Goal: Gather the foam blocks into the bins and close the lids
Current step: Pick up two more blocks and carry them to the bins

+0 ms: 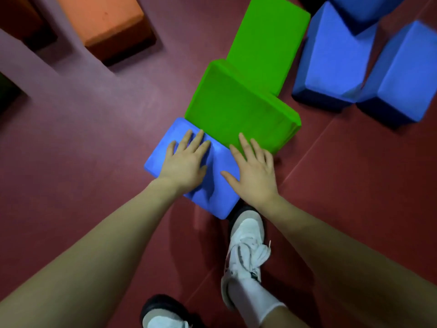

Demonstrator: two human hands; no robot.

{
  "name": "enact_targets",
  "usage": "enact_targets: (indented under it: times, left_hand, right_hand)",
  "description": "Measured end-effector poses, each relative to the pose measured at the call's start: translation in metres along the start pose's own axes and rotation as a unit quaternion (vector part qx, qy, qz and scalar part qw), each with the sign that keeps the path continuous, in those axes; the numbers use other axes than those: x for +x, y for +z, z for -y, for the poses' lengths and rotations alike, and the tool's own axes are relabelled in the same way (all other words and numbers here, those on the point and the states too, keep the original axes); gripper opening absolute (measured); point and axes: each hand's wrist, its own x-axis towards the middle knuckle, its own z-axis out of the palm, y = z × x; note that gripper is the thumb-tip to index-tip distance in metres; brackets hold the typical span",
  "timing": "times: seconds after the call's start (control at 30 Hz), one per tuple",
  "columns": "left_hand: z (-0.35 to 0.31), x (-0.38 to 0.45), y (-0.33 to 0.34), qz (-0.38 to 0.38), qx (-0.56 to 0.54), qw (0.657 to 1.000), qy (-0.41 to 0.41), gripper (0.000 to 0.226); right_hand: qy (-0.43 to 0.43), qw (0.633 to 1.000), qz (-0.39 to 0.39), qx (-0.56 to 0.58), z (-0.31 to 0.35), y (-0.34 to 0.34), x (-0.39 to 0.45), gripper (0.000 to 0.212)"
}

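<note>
The red floor (82,185) is strewn with foam blocks, and no bin or lid can be seen. Well beyond the fingers and to their right, a cluster of blue blocks (331,67) is tumbled together; far to the upper left an orange block (106,20) is left apart. Just ahead of the fingertips, two green blocks (241,105) are overlapped in a line, the nearer one touching the blue block (212,185) under the palms. That block is pressed flat by the left hand (184,164) and right hand (255,176), fingers straight and spread, gripping nothing, probably so the row can be slid along together. A white shoe (248,242) is planted behind the wrists.
</note>
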Motion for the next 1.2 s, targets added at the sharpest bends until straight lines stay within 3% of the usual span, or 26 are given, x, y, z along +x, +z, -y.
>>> enact_targets:
  times: [0.2,0.4,0.53,0.63,0.73,0.93,1.07,1.2]
  left_hand:
    - [0.013,0.014,0.015,-0.038,0.038,0.997,0.06,0.084]
    - [0.046,-0.03,0.034,-0.066,-0.016,0.997,0.023,0.085]
    - [0.06,-0.062,0.056,-0.086,-0.025,0.996,0.011,0.087]
    - [0.059,-0.074,0.06,-0.085,-0.037,0.996,-0.001,0.088]
    - [0.06,-0.084,0.06,-0.086,-0.033,0.996,-0.002,0.087]
    - [0.061,-0.108,0.053,-0.131,0.028,0.989,0.068,0.067]
    - [0.061,-0.111,0.047,-0.061,0.044,0.991,0.106,0.061]
    - [0.065,-0.107,0.042,-0.002,0.039,0.992,0.121,0.06]
  right_hand:
    - [0.035,0.998,-0.031,-0.028,0.005,0.034,-0.009,0.08]
    - [0.018,1.0,0.017,0.011,0.03,0.038,-0.021,0.087]
    - [0.031,0.992,0.108,0.053,0.045,0.037,-0.026,0.101]
    - [0.028,0.989,0.138,0.048,0.054,0.038,-0.03,0.1]
    - [0.007,0.995,0.089,0.046,0.058,0.039,-0.038,0.096]
    - [-0.055,0.996,-0.053,0.051,0.064,0.041,-0.081,0.078]
    - [-0.079,0.994,-0.075,0.008,0.06,0.033,-0.094,0.063]
    - [-0.099,0.992,-0.079,-0.015,0.056,0.031,-0.094,0.061]
